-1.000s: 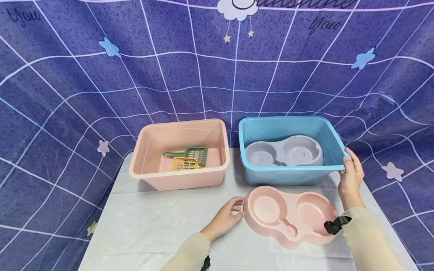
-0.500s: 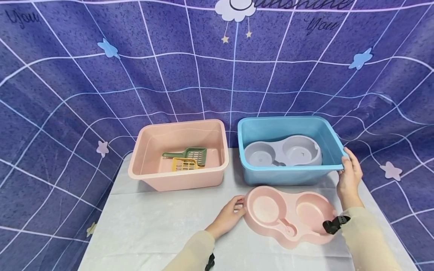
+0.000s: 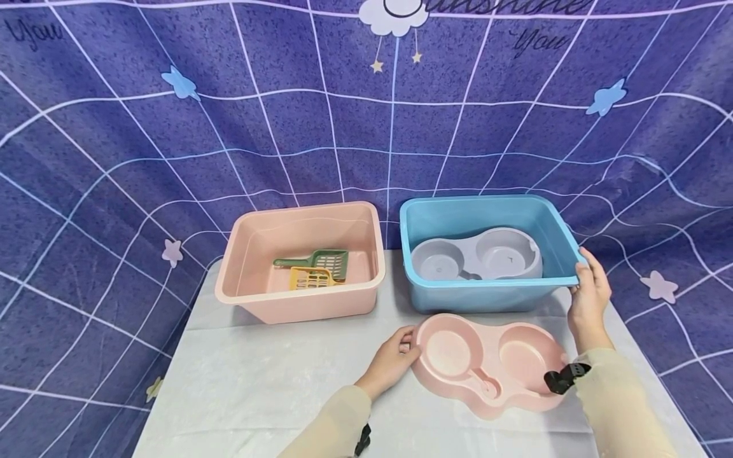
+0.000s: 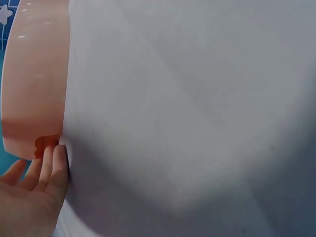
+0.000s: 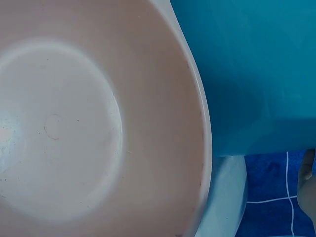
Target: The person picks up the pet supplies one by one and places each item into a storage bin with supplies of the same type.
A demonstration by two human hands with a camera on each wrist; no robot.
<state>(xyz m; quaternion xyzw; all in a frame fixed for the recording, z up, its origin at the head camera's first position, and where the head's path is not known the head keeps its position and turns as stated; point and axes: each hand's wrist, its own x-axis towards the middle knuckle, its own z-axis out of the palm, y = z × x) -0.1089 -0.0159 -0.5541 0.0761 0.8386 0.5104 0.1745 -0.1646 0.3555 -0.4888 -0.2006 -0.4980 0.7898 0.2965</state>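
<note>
A pink double pet bowl (image 3: 489, 340) lies at the front right of the table, two round hollows joined by a small channel. At its left end my left hand (image 3: 390, 357) holds the edge, thumb near the rim. In the left wrist view, the fingers of the left hand (image 4: 37, 197) reach into a notch low in the bowl's side (image 4: 37, 74). My right hand (image 3: 590, 302) grips the front right corner of a blue litter box (image 3: 475, 299), thumb by the rim. A grey double pet bowl (image 3: 471, 256) sits inside the box. Only part of the right hand (image 5: 307, 187) shows in the right wrist view.
At the left stands a pink litter box (image 3: 315, 310) with a green litter scoop (image 3: 321, 257) and a yellow one (image 3: 309, 278) inside. A white cloth covers the table (image 3: 275, 375). Behind rises a purple-blue grid curtain (image 3: 366, 127) with stars.
My left hand has shifted slightly right and up, its thumb coming onto the pink bowl's edge. The right hand stays at the blue box's corner. The bowls and boxes keep their places.
</note>
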